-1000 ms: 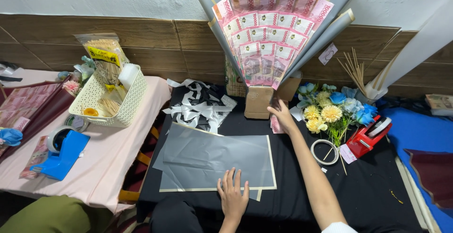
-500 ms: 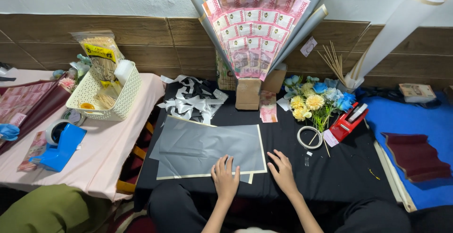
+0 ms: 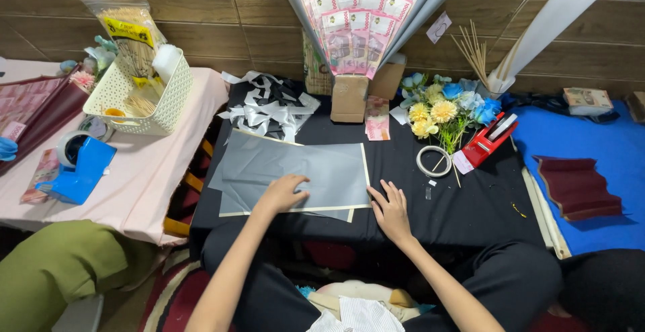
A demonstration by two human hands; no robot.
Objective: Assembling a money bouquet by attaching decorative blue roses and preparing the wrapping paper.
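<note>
Grey sheet (image 3: 295,171) lies flat on the black surface (image 3: 470,204), near edge. Left hand (image 3: 282,193) pressed open on it, right hand (image 3: 391,211) open just beside its right corner. Nothing wrapped yet; flowers (image 3: 440,111) and banknote fan (image 3: 363,16) sit untouched far side.

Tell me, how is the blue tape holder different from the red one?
The blue tape dispenser sits on the pink-covered table, far from both hands; the red tape dispenser lies on the black cloth, beside the fake flowers, nearer the right hand. The blue one looks chunkier, the red one longer and slimmer. Both lie untouched.
</note>
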